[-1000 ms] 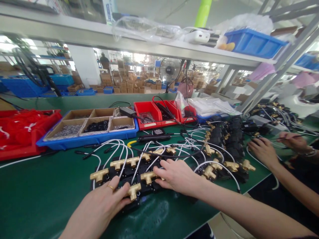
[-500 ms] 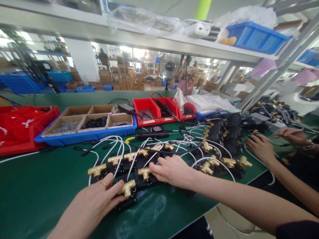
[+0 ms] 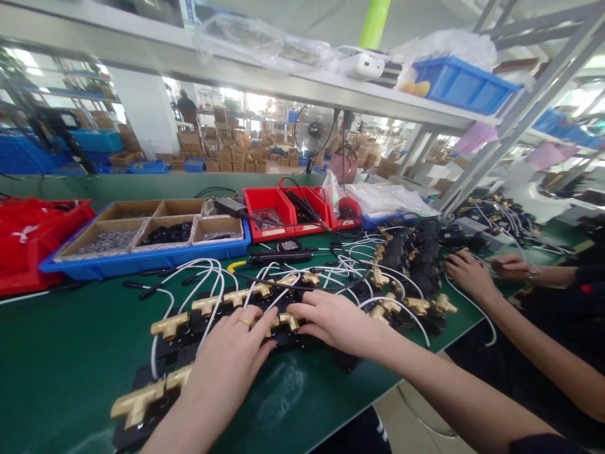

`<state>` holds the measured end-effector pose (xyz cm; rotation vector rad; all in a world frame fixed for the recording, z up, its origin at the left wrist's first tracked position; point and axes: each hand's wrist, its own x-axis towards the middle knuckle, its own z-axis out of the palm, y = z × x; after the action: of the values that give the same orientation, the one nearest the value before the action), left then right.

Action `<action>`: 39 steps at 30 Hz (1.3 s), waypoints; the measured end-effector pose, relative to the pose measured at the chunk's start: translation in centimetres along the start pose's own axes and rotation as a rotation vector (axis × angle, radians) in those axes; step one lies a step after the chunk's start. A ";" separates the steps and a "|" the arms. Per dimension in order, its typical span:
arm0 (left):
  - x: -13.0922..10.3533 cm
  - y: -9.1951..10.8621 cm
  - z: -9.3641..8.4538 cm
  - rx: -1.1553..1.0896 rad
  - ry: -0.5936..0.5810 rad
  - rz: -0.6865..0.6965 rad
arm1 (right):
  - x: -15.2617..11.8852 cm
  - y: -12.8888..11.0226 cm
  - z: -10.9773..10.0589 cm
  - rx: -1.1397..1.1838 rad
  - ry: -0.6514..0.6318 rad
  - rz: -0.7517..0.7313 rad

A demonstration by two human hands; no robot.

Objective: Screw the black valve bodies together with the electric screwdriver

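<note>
Black units topped with brass tee fittings (image 3: 169,326) and white cables stand in rows on the green bench. My left hand (image 3: 234,347), a ring on one finger, reaches over the front row; its fingers and thumb close around a brass tee that they partly hide. Just right of it, my right hand (image 3: 338,321) pinches the neighbouring brass tee fitting (image 3: 288,322) between thumb and fingers. Two more brass tees, one of them a large-looking tee (image 3: 138,403), show to the left of my left wrist.
Behind the units lie a yellow-tipped black tool (image 3: 278,257), a blue tray (image 3: 155,263) of small parts and red bins (image 3: 265,234). A red crate (image 3: 33,277) stands left. At right, a co-worker's hands (image 3: 472,277) handle cables near stacked black units (image 3: 428,252). A shelf hangs above.
My left hand has moved right and away from me, closer to my right hand. Brass tees left of my left wrist have come into sight. The view has shifted slightly right.
</note>
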<state>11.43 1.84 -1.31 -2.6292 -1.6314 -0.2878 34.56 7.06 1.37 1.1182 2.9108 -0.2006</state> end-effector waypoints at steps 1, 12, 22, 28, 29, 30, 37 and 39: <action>0.7 0.5 0.0 -0.028 -0.055 -0.030 | 0.0 -0.1 0.2 -0.001 0.009 0.011; -0.8 0.3 1.1 -0.140 0.028 0.087 | -1.1 -0.5 0.3 0.013 -0.041 -0.007; -3.1 0.8 1.8 -0.161 0.184 0.223 | -3.0 -1.2 0.7 0.055 -0.095 -0.067; -4.6 -1.2 1.1 -0.159 0.277 0.222 | -3.3 -0.8 -1.1 0.114 -0.105 -0.048; -5.5 -2.3 1.1 -0.156 0.319 0.187 | -3.3 -1.0 -1.5 0.146 -0.054 -0.050; -6.6 -3.5 1.1 -0.155 0.361 0.117 | -3.2 -1.4 -1.8 0.186 0.011 -0.059; -10.4 -8.0 1.1 -0.216 0.292 -0.119 | 0.8 -6.8 0.3 0.321 0.033 -0.070; -9.7 -7.6 0.8 -0.194 0.267 -0.101 | 2.4 -7.9 1.3 0.274 0.013 -0.094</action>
<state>0.61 -3.28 -4.29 -2.5017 -1.7221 -0.8011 27.47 2.65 0.81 1.0124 3.0170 -0.6123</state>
